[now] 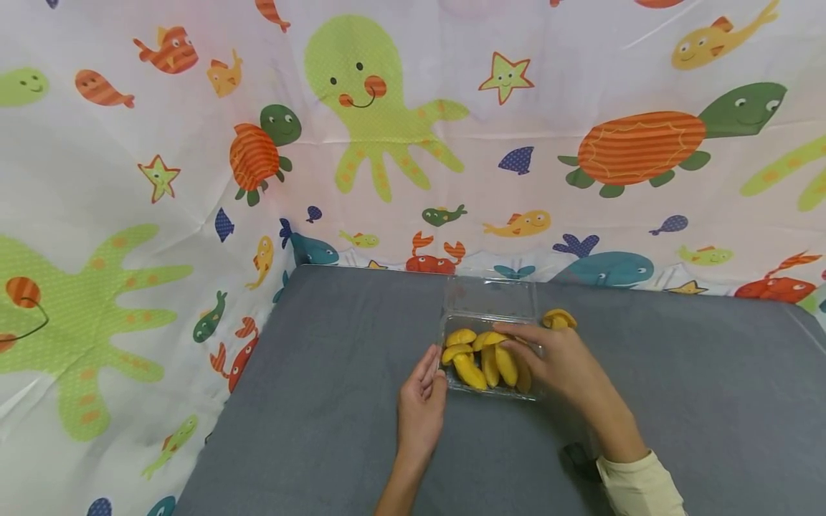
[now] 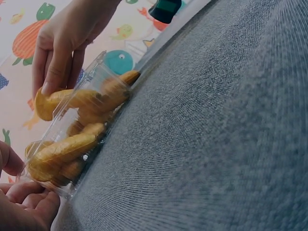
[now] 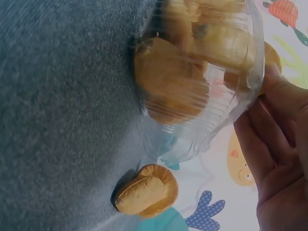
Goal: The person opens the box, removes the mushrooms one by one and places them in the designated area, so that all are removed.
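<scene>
A clear plastic clamshell box (image 1: 493,395) lies on the grey cloth with its lid (image 1: 490,297) folded back. Several yellow mushrooms (image 1: 469,371) fill it, caps toward the back, stems toward the front. My left hand (image 1: 419,412) holds the box's left wall between thumb and fingers, as the left wrist view also shows. Over the box, my right hand (image 1: 571,365) pinches a mushroom (image 2: 67,100) by its cap, at the top of the pile. That mushroom's lower part overlaps the others, so whether it touches them I cannot tell.
One loose mushroom (image 3: 147,191) lies on the grey cloth (image 1: 335,401), behind and right of the box. A white curtain (image 1: 426,79) printed with sea animals stands along the back and left. Near my right wrist is a dark device (image 1: 581,461).
</scene>
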{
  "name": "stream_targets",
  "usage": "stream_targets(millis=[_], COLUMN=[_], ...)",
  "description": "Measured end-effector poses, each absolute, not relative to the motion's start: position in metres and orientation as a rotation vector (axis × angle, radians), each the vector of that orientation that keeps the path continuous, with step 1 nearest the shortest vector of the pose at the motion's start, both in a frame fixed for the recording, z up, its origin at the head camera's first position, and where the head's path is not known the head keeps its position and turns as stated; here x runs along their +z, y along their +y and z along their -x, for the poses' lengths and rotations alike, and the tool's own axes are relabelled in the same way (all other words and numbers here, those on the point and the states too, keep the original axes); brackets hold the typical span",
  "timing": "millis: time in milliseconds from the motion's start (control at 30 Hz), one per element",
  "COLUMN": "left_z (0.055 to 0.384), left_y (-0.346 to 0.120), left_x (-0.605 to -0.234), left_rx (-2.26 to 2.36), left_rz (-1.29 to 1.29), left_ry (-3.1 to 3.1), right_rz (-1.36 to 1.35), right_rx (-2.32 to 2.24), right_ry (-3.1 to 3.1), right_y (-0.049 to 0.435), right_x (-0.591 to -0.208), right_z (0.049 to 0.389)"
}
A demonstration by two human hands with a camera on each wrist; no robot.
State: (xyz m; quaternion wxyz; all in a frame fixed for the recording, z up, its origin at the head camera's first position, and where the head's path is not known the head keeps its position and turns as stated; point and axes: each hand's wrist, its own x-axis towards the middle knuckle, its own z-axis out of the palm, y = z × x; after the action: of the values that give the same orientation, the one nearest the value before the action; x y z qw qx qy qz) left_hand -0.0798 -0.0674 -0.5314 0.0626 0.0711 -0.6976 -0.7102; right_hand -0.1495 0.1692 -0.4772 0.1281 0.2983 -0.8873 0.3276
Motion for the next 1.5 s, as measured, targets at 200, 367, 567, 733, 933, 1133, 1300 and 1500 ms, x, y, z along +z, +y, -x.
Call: stream_targets(millis=[200, 367, 567, 733, 933, 1133, 1300, 1500], left_z=[0.079, 0.079, 0.079, 0.078, 0.079, 0.079, 0.079, 0.079], left_y=[-0.068, -0.069, -0.068, -0.068, -0.067, -0.068, -0.068, -0.068], left_x=[-0.530, -0.529, -0.530, -0.531, -0.530, -0.529, -0.530, -0.531], left_rx=[-2.156, -2.159, -2.161, -2.154, -2.149, -2.155, -2.155, -2.142], left_rz=[-0.203, -0.202, -0.188, -0.190, -0.196, -0.199, -0.195, -0.188], left_ry=[-2.099, -2.097, -2.087, -2.093, -2.103, -2.093, -2.093, -2.100], right_rz=[-0.762, -0.698, -0.638, -0.556, -0.474, -0.396, -0.321, -0.223], right_rx=[0.915, 0.956, 0.979, 0.967, 0.957, 0.928, 0.933, 0.918], right_ry=[-2.545, -2.515, -2.484, -2.486, -2.442, -2.422, -2.410, -2.415], right_y=[0.174, 0.178, 0.184, 0.190, 0.200, 0.208, 0.216, 0.227], right_x=[-0.474, -0.472, -0.470, -0.469, -0.467, -0.466, -0.465, -0.465], right_z=[0.150, 0.150, 0.150, 0.149, 0.151, 0.154, 0.154, 0.153])
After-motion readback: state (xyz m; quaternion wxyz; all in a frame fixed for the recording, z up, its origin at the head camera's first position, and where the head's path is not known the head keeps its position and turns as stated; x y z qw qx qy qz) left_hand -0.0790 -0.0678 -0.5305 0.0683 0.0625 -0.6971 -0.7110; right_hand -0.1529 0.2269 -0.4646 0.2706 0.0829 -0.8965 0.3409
